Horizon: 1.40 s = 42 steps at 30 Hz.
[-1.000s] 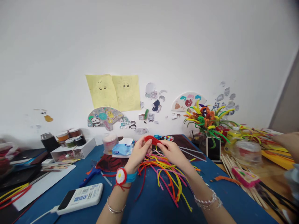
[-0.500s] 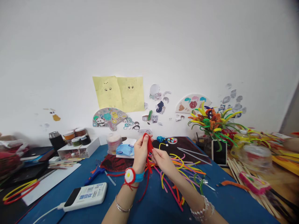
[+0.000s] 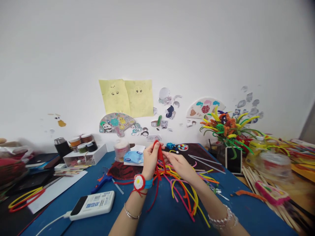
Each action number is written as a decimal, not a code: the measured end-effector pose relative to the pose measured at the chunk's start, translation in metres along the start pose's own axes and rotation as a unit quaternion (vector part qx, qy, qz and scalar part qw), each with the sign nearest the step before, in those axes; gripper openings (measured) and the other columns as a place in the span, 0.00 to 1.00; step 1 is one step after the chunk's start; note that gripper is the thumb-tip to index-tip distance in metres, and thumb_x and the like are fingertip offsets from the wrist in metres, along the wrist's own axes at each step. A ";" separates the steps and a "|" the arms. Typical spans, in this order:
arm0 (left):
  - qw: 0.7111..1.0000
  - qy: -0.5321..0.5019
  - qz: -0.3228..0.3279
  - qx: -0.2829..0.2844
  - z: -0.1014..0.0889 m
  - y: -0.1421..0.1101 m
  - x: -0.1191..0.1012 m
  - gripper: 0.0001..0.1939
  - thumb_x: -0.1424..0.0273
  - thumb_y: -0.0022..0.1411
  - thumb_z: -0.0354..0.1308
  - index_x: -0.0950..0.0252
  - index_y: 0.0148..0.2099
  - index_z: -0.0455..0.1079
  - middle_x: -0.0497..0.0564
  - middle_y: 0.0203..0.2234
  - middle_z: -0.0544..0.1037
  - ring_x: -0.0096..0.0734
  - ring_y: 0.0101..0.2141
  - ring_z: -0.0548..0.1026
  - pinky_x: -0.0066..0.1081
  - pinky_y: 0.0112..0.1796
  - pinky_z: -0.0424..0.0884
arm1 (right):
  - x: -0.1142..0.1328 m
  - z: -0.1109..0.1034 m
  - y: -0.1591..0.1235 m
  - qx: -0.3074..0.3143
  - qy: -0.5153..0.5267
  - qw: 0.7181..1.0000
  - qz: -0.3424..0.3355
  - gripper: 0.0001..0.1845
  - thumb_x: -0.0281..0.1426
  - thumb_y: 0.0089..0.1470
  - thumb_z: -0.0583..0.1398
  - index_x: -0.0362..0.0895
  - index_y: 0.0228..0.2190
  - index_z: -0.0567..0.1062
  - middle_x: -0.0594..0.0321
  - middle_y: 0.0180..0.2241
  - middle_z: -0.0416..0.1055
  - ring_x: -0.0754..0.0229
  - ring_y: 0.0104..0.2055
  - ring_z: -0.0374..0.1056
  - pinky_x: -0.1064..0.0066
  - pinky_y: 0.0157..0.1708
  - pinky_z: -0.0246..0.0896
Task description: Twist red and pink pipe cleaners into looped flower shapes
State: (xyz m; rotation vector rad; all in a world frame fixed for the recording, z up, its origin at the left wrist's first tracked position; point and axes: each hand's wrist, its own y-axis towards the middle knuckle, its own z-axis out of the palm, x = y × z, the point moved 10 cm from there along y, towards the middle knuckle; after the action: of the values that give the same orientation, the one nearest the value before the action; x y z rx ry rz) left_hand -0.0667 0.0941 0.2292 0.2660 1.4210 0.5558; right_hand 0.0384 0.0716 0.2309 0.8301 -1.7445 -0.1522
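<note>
Several red pipe cleaners [image 3: 159, 157] are gathered in a folded bundle, with their ends hanging down. My left hand [image 3: 150, 159] is closed round the top of the bundle, thumb uppermost. My right hand [image 3: 180, 165] is at the bundle's right side, its fingertips drawn together at a red strand; the exact grip is partly hidden. Under both hands lies a loose spread of coloured pipe cleaners [image 3: 187, 190] in pink, yellow and orange. A daisy-like wristband [image 3: 139, 182] is on my left wrist.
A white power bank [image 3: 92, 205] with a cable and a blue glue gun [image 3: 102, 183] lie at left. Behind are a tissue pack [image 3: 134, 158] and a bead dish [image 3: 182, 147]. At right stand a pipe-cleaner bouquet [image 3: 226, 127], a dark-screened phone [image 3: 233, 160] and wooden sticks [image 3: 256, 186].
My right hand has shifted slightly right of the bundle, its fingers less tightly bunched. The left hand keeps its hold on the red bundle. The whole view has moved slightly.
</note>
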 end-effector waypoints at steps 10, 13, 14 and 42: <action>0.997 -0.006 0.063 0.049 0.024 -0.009 -0.018 0.14 0.63 0.55 0.52 0.68 0.29 0.71 0.52 0.29 0.72 0.30 0.34 0.69 0.28 0.38 0.63 | -0.013 -0.006 0.002 -0.068 -0.051 0.996 0.000 0.21 0.40 0.53 0.50 0.38 0.21 0.72 0.67 0.16 0.59 0.67 0.19 0.52 0.76 0.20 0.46; 0.995 -0.100 -0.005 0.025 0.020 -0.006 0.004 0.13 0.62 0.53 0.55 0.69 0.30 0.70 0.50 0.27 0.72 0.26 0.30 0.68 0.25 0.33 0.63 | -0.004 -0.010 -0.003 -0.144 -0.124 0.981 -0.045 0.18 0.37 0.53 0.51 0.40 0.22 0.73 0.64 0.19 0.64 0.66 0.22 0.56 0.75 0.23 0.48; 0.991 -0.129 -0.026 0.016 0.019 -0.006 0.012 0.13 0.62 0.52 0.56 0.69 0.30 0.70 0.50 0.27 0.72 0.25 0.29 0.68 0.25 0.32 0.63 | -0.001 -0.011 -0.005 -0.165 -0.140 0.975 -0.056 0.17 0.36 0.53 0.51 0.41 0.23 0.74 0.63 0.21 0.66 0.65 0.23 0.57 0.75 0.24 0.49; 0.990 -0.082 -0.026 0.112 0.039 -0.023 0.003 0.19 0.56 0.58 0.45 0.67 0.26 0.59 0.49 0.25 0.69 0.21 0.23 0.65 0.23 0.26 0.61 | -0.026 0.032 -0.011 0.110 0.036 0.990 0.083 0.20 0.43 0.56 0.45 0.42 0.26 0.65 0.67 0.16 0.62 0.67 0.19 0.57 0.74 0.22 0.54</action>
State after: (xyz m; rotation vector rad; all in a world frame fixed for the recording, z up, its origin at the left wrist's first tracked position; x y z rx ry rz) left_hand -0.0239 0.0819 0.2212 0.4418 1.3267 0.3235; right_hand 0.0177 0.0686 0.1935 0.8334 -1.7741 0.1821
